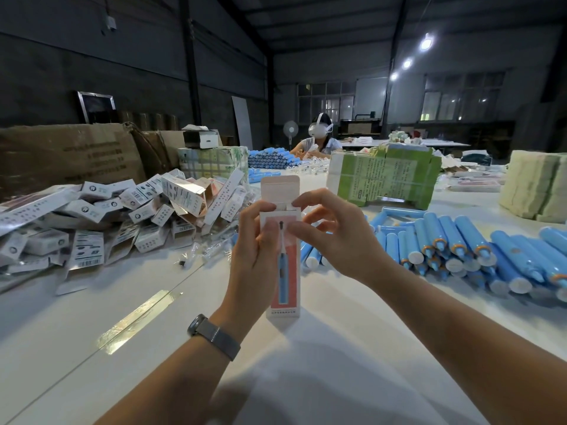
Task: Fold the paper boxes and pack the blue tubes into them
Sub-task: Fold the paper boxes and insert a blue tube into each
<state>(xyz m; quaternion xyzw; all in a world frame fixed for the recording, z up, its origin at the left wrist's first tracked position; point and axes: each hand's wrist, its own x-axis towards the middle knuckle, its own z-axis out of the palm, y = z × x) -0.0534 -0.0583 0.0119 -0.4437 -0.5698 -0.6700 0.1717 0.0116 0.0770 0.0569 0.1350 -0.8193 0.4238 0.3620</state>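
Both hands hold one upright paper box (283, 256) above the surface (337, 363): left hand (254, 256) grip clamped on its side, right hand (334, 237) pinching its top edge. Blue tubes (460, 250) lie right of the grip; bare surface lies below.

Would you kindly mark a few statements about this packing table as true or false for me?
1. Both hands hold one upright paper box. True: the left hand grips its side and the right hand works at its top.
2. The box's top flap is tucked shut. False: it stands open.
3. The blue tubes lie to the right of the box. True.
4. The pile of finished boxes sits on the right side. False: it is on the left.
5. A watch is on the right wrist. False: it is on the left wrist.
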